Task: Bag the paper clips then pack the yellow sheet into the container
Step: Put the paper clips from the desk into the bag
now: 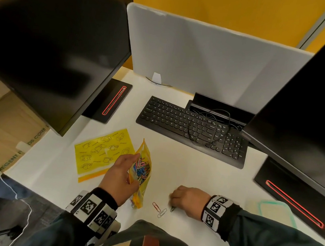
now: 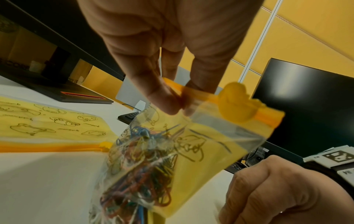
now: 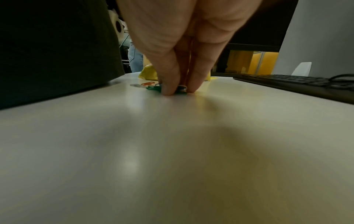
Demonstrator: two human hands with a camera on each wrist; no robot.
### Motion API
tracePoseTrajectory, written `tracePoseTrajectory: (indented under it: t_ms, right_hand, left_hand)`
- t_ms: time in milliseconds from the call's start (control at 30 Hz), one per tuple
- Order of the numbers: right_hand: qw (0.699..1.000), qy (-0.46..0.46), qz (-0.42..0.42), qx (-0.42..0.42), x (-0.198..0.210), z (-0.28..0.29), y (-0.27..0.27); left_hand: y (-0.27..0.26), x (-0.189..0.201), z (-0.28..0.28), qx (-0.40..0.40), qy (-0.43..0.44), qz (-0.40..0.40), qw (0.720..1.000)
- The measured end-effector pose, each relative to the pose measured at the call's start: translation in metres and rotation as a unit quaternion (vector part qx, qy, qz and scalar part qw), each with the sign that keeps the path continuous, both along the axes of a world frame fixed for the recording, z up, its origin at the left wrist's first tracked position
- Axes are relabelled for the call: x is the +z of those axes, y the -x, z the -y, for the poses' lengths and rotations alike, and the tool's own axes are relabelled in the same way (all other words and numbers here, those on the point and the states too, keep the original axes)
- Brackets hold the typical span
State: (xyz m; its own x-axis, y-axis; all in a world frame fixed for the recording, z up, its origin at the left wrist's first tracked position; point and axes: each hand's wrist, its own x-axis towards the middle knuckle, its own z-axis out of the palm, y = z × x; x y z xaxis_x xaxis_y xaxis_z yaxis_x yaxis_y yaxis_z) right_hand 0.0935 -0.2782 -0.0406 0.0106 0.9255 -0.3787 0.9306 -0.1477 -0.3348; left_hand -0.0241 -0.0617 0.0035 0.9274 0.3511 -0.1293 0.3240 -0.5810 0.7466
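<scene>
My left hand (image 1: 123,176) pinches the top edge of a yellow zip bag (image 1: 141,171) and holds it upright above the white desk. The bag (image 2: 191,151) is full of several coloured paper clips, and its duck-shaped slider (image 2: 237,103) sits near my left hand (image 2: 178,106). My right hand (image 1: 172,201) is down on the desk, and its fingertips (image 3: 168,91) pinch a green paper clip (image 3: 153,88). A red clip (image 1: 156,206) and a white clip (image 1: 162,212) lie loose just to its left. The yellow sheet (image 1: 101,152) lies flat to the left of the bag.
A clear container with a green rim (image 1: 277,211) stands at the right near a monitor base (image 1: 294,200). A black keyboard (image 1: 193,126) with a coiled cable lies behind the hands. Two dark monitors flank the desk, with a grey divider panel (image 1: 205,57) at the back.
</scene>
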Motion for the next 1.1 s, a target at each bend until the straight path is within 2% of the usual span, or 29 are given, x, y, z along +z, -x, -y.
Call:
tracePoseTrajectory:
  t_ms: [133, 233, 300, 367, 433, 500, 567, 633, 700, 800, 867, 933, 1000, 1033, 1100]
  right_hand:
    - [0.998, -0.047, 0.039, -0.013, 0.003, -0.005, 0.008]
    - [0.997, -0.023, 0.051, -0.050, 0.005, -0.007, 0.016]
    - [0.995, -0.048, 0.057, -0.071, 0.001, -0.006, 0.019]
    - [0.992, -0.029, 0.039, -0.114, -0.004, -0.006, 0.021]
    - [0.981, -0.015, 0.007, -0.192, -0.001, -0.007, 0.021]
    - [0.947, -0.088, -0.041, -0.307, 0.011, -0.011, 0.017]
    - [0.901, -0.216, -0.069, -0.371, 0.026, -0.020, 0.012]
    - [0.885, -0.304, -0.059, -0.347, 0.043, -0.035, 0.010]
    - [0.903, -0.333, -0.019, -0.272, 0.057, -0.055, 0.011]
    - [0.930, -0.311, 0.057, -0.188, 0.063, -0.078, 0.009]
    - [0.938, -0.290, 0.047, -0.184, 0.068, -0.084, 0.007]
    - [0.926, -0.282, -0.025, -0.251, 0.074, -0.082, 0.005]
    - [0.893, -0.266, -0.073, -0.357, 0.073, -0.070, 0.002]
    - [0.888, -0.227, -0.068, -0.394, 0.069, -0.062, -0.001]
    - [0.907, -0.082, -0.033, -0.412, 0.058, -0.045, 0.000]
  left_hand:
    - [-0.001, 0.000, 0.001, -0.004, -0.004, -0.002, 1.000]
    - [-0.002, 0.000, 0.000, -0.009, -0.006, -0.002, 1.000]
    - [-0.002, 0.000, 0.001, -0.008, -0.008, -0.001, 1.000]
    - [-0.003, -0.001, 0.001, -0.006, -0.011, -0.002, 1.000]
    - [-0.003, -0.001, 0.002, -0.007, -0.011, -0.003, 1.000]
    - [-0.003, -0.001, 0.001, -0.008, -0.011, -0.005, 1.000]
    - [-0.003, -0.001, 0.001, -0.005, -0.007, -0.004, 1.000]
    - [-0.004, -0.002, 0.002, -0.004, -0.004, -0.003, 1.000]
    - [-0.005, -0.002, 0.003, -0.006, 0.000, -0.002, 1.000]
    - [-0.006, 0.000, 0.004, -0.006, 0.001, -0.001, 1.000]
    - [-0.005, 0.001, 0.004, -0.005, 0.000, 0.001, 1.000]
    - [-0.004, 0.001, 0.002, -0.004, 0.000, 0.004, 1.000]
    - [-0.003, 0.000, 0.001, -0.003, -0.001, 0.000, 1.000]
    - [-0.002, 0.000, 0.001, -0.002, -0.002, -0.002, 1.000]
    - [-0.003, 0.000, 0.001, -0.003, -0.001, -0.004, 1.000]
